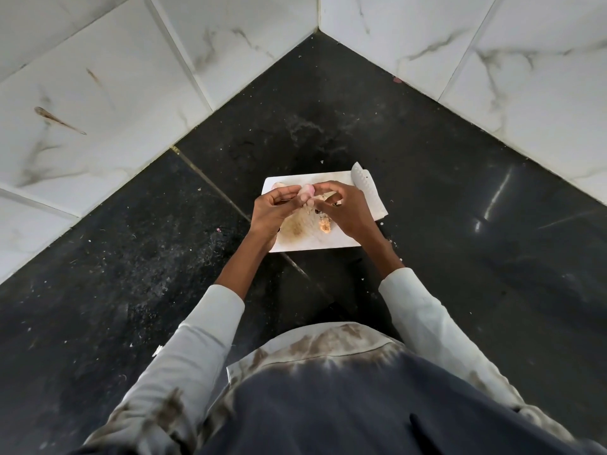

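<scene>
A small pale pink clove-like piece, probably garlic [305, 193], is held above a white cutting board [331, 243]. My left hand [274, 211] grips it from the left with curled fingers. My right hand [341, 208] pinches its lower end or its skin between thumb and fingertips. A white-bladed knife [366, 188] lies along the board's right edge, blade pointing away from me. A small tan scrap [325, 225] and bits of peel lie on the board, which has a brown stain near its middle. Another pale piece [279, 185] shows at the board's far left corner.
The board sits on a black stone counter [131, 241] speckled with crumbs, in a corner formed by white marbled wall tiles [98, 93]. My grey sleeves and dark, stained apron fill the bottom of the view.
</scene>
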`<state>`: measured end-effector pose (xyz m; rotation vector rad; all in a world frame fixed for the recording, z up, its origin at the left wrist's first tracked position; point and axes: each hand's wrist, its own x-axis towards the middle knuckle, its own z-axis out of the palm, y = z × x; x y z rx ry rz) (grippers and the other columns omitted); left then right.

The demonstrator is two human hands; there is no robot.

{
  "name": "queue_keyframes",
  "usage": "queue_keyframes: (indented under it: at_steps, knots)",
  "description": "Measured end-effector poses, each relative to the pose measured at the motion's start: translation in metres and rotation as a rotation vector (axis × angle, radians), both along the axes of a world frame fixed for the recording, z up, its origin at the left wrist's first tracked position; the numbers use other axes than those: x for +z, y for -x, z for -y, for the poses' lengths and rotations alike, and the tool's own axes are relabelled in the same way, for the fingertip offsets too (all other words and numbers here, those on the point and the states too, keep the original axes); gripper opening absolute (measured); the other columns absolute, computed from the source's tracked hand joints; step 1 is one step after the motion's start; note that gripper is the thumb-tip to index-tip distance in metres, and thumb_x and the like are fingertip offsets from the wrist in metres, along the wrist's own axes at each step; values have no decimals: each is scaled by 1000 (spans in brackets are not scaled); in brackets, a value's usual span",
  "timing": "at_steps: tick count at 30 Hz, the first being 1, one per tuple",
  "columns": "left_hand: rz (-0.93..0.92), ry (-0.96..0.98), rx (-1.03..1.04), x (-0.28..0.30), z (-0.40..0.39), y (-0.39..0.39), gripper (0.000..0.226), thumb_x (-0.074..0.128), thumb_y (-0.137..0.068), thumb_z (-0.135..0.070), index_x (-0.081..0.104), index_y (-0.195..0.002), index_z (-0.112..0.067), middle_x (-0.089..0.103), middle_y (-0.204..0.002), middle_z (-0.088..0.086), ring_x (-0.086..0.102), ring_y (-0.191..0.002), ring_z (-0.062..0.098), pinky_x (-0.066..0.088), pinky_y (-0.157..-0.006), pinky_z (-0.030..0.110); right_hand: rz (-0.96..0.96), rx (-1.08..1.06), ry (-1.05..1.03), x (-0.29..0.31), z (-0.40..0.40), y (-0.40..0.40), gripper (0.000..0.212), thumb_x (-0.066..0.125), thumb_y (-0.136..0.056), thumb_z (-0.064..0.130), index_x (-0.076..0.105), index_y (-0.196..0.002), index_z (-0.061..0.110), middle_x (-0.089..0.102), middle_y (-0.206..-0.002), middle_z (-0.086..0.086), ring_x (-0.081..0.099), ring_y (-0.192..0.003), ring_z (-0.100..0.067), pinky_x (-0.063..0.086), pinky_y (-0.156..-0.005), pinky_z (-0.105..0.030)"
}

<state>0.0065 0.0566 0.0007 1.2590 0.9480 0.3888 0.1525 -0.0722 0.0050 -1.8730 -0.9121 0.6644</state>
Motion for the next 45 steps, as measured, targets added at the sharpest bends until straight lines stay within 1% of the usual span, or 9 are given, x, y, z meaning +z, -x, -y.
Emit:
queue_keyframes:
  at_steps: [2,8,17,22,27,36,39,42,45]
  knots:
    - [-13,13,-4,0,0,-1,46,93,-71,-35,82,-112,-18,79,-120,6,74,-116,27,61,-100,37,12,-13,-19,0,1,2,39,82,-90,31,73,-127,21,76,-116,8,70,-89,-4,52,-75,-8]
    - [-36,-7,-1,0,0,-1,41,93,-80,-21,80,-117,-10,80,-116,8,76,-109,20,61,-88,25,61,-4,-12,-4,0,0,34,80,-93,25,76,-126,23,77,-119,8,70,-84,-1,52,-72,-7]
    - [-46,-34,-32,8,4,-1,35,93,-81,-24,83,-113,-14,82,-113,2,77,-110,19,61,-100,34,79,-107,-30,-9,-2,1,21,77,-95,25,79,-115,20,78,-109,6,71,-87,-5,61,-80,-21]
    - [-8,21,-101,9,6,0,32,88,-87,-19,82,-118,-15,81,-114,3,72,-96,8,56,-93,26,46,-146,-43,-10,-2,0,18,76,-96,25,78,-112,18,77,-105,10,72,-91,-5,57,-78,-15]
    - [-1,58,-125,4,4,-3,28,75,-97,-9,79,-125,-12,79,-124,6,70,-113,21,57,-107,39,16,-151,-55,-10,-2,0,16,74,-98,22,76,-113,19,74,-106,12,70,-95,-4,54,-80,-11]
    - [52,132,-52,-3,12,-7,31,70,-101,-8,74,-131,-6,76,-131,10,72,-123,26,61,-94,29,-32,-211,-52,-20,-4,1,11,73,-98,25,71,-108,20,72,-102,13,69,-93,-2,59,-81,-17]
    - [27,136,-2,-6,18,-10,35,85,-91,-24,79,-124,-14,78,-126,8,72,-124,30,59,-105,39,-35,-235,-53,-20,-7,5,11,72,-99,27,71,-108,21,71,-99,15,68,-89,3,54,-76,-9]
    - [-45,83,69,-8,21,-13,56,99,-63,-52,81,-110,-30,79,-124,1,72,-122,26,57,-109,44,-31,-221,-48,-17,-9,9,12,73,-98,30,69,-107,24,68,-96,20,64,-88,15,48,-71,0]
    - [13,175,126,-5,18,-14,77,102,-53,-45,77,-121,-18,78,-124,9,74,-119,27,57,-110,47,-41,-230,-67,-14,-9,9,12,74,-97,28,67,-106,25,66,-95,22,63,-89,16,48,-71,0]
